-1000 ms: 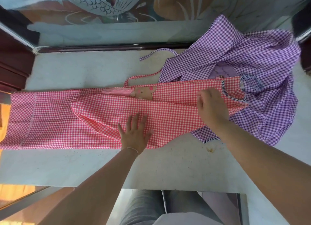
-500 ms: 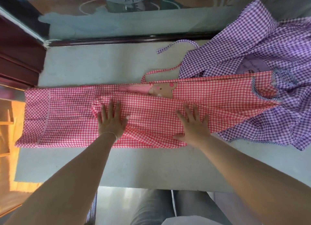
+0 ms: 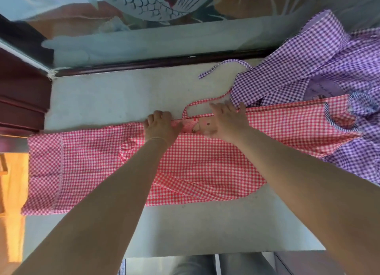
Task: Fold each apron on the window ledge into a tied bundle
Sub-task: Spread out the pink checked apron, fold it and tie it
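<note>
1. The red gingham apron (image 3: 205,163) lies stretched out lengthwise across the pale window ledge (image 3: 115,95), folded into a long band, its hemmed end at the left and its bib end at the right.
2. Both hands sit on the far long edge of that band, the side nearest the window glass (image 3: 164,38), near the middle of its length.
3. The left hand (image 3: 161,127) is at the fold line just left of the printed patch (image 3: 202,127); its fingers curl over the far edge of the cloth and appear to grip it.
4. The right hand (image 3: 228,121) rests just to the right, partly covering the patch, its fingers reaching over the same edge. Whether they pinch the fabric or only press it flat cannot be told.
5. The two hands are close together but not touching.
6. A thin red strap (image 3: 205,103) loops out from the far edge onto the bare ledge just beyond the right fingertips.
7. The purple gingham apron (image 3: 320,69) lies crumpled at the right end of the ledge; the red apron's bib end overlaps it.
8. A purple tie (image 3: 222,67) trails leftward from that heap across the ledge, well beyond both hands.
</note>
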The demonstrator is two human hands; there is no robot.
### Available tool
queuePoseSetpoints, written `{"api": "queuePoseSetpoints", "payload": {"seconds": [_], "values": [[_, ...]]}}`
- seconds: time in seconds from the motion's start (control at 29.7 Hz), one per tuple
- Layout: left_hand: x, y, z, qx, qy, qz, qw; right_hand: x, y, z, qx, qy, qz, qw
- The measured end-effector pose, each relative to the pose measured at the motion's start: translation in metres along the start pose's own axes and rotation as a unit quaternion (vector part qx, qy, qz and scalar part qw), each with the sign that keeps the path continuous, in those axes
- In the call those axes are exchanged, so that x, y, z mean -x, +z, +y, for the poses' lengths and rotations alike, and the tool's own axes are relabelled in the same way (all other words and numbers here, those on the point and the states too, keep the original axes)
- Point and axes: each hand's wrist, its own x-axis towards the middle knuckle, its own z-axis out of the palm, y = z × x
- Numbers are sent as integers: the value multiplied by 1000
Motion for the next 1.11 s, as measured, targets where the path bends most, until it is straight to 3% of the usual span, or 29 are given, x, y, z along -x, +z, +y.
{"api": "queuePoseSetpoints", "payload": {"seconds": [0.1,0.2,0.3,0.54,0.67,0.77,0.81,0.87,0.91,0.94,1.11], "values": [[-23,-4,13,-15,-9,-70,997,6,13,-7,60,-7,-1,998],[-32,-7,25,-73,29,-160,984,18,24,-10,80,1,62,995],[-36,-12,31,-83,77,-197,974,28,36,-8,95,-18,145,985],[-36,-31,28,17,155,-323,933,37,53,-6,76,-46,193,977],[-34,-38,35,81,147,-325,931,42,63,-4,75,-48,209,974],[-35,-40,36,257,73,-290,919,43,62,-7,73,-40,184,979],[-37,-40,33,348,33,-278,895,43,60,-8,71,-36,174,982],[-44,-46,29,532,-67,-273,798,41,56,-9,70,-31,159,984],[-48,-50,27,582,-102,-270,760,41,54,-9,70,-29,152,985],[-53,-53,26,603,-120,-260,744,41,52,-9,70,-28,144,987],[-66,-72,24,616,-97,-141,769,43,51,-12,62,-41,124,989]]}}
